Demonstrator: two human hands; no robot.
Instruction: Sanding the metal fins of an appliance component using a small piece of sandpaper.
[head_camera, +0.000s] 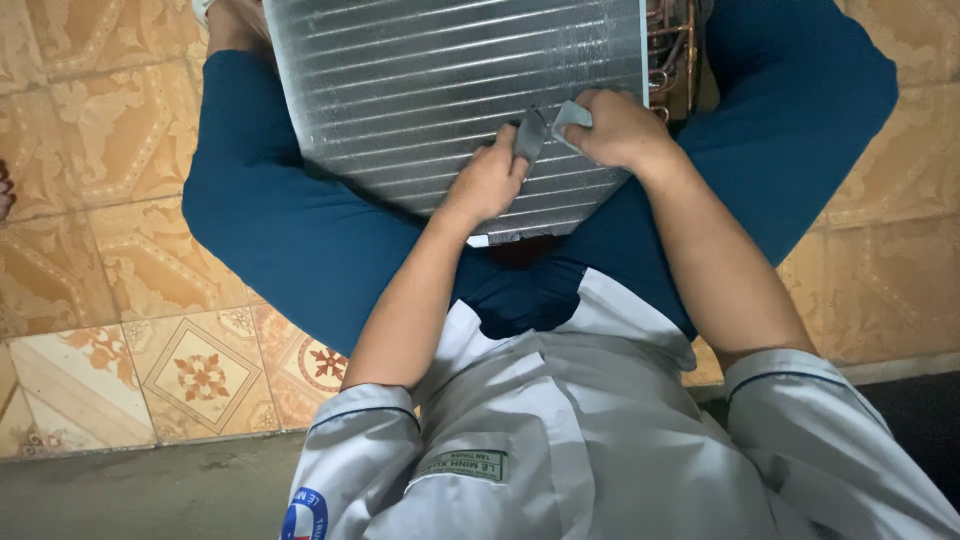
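A seated person looked down at a silver finned coil panel (440, 90) that lay across their lap, resting on dark blue trousers (290, 240). The left hand (487, 183) was curled closed, knuckles up, pinching a small dark grey tool (531, 133) against the fins near the panel's lower edge. The right hand (618, 128) was also closed, gripping a small pale grey piece (572, 115) just beside that tool, the two hands nearly touching. Copper tubing (672, 45) showed at the panel's right end, partly hidden behind the right hand. Both forearms crossed over a pale grey shirt (560, 440). Patterned orange floor tiles (200, 370) lay around the legs.
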